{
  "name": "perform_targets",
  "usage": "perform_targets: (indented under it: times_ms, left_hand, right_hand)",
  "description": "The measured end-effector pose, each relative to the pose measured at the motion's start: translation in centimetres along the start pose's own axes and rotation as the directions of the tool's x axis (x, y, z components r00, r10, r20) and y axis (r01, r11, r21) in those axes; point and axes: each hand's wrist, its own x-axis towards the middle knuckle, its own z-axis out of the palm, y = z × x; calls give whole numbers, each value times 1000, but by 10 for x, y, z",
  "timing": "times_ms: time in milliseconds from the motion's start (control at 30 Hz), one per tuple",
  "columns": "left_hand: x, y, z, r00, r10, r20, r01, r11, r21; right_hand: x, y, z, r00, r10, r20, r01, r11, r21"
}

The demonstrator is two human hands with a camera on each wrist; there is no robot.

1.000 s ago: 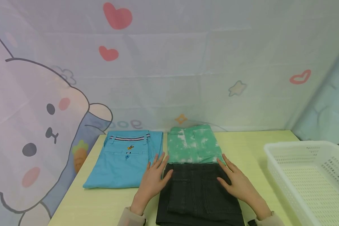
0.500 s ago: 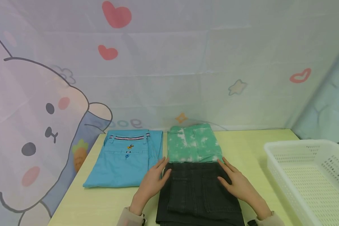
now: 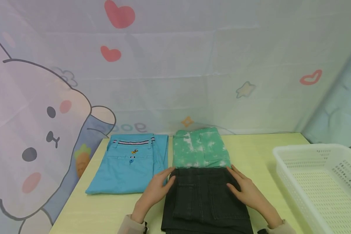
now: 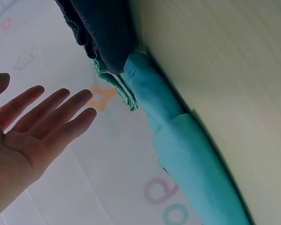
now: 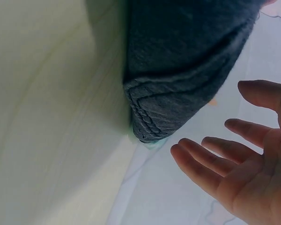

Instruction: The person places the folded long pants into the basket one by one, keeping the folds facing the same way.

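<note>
Folded black trousers (image 3: 206, 198) with two patch pockets lie at the near middle of the table. My left hand (image 3: 155, 188) is over their left edge, fingers straight and a little spread. At their right edge is my right hand (image 3: 248, 191), its fingers also extended. The left wrist view shows the left palm (image 4: 25, 145) apart from the cloth, holding nothing. In the right wrist view the right hand's fingers (image 5: 196, 173) are straight beside the folded black edge. Behind the black pair lie folded green-and-white tie-dye trousers (image 3: 201, 148). Folded blue trousers (image 3: 128, 169) with a striped waistband lie to the left.
A white perforated plastic basket (image 3: 292, 195) stands at the right of the pale yellow table (image 3: 251, 146). Behind the table hangs a printed cloth backdrop (image 3: 175, 65) with hearts and a cartoon bear.
My left hand has lowered slightly and drawn back toward me along the black trousers' left edge. The right hand has shifted very slightly. The clothes stay in place.
</note>
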Motion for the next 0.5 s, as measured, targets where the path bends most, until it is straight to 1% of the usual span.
perform_targets:
  times_ms: [100, 200, 367, 500]
  left_hand:
    - [-1, -2, -1, 1000, -2, 6, 2, 1000, -8]
    - [-2, -3, -3, 1000, -16, 16, 16, 999, -39]
    - [-4, -6, -5, 999, -20, 40, 23, 996, -90]
    - [-5, -8, -6, 998, -28, 48, 32, 995, -94]
  right_hand:
    - [0, 1, -1, 1000, 14, 12, -14, 1000, -1]
    - [0, 3, -1, 1000, 21, 17, -22, 1000, 8]
    - [-3, 5, -1, 1000, -12, -26, 13, 1000, 28]
    - [-4, 5, -2, 999, -24, -39, 26, 999, 39]
